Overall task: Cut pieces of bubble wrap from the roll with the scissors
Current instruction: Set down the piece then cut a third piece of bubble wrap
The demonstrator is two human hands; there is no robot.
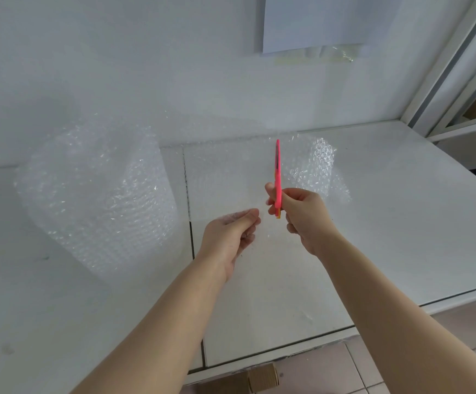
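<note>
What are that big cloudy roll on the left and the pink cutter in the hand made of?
The roll looks like clear plastic bubble film: translucent, glossy, dotted with small air pockets that catch the light. The scissors in the right hand seem to have a matte pink plastic body; seen edge-on, any metal blade is hidden.

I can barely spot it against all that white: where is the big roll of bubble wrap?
In the head view the roll of bubble wrap stands on the white table at the left, against the wall, left of the left hand.
</note>
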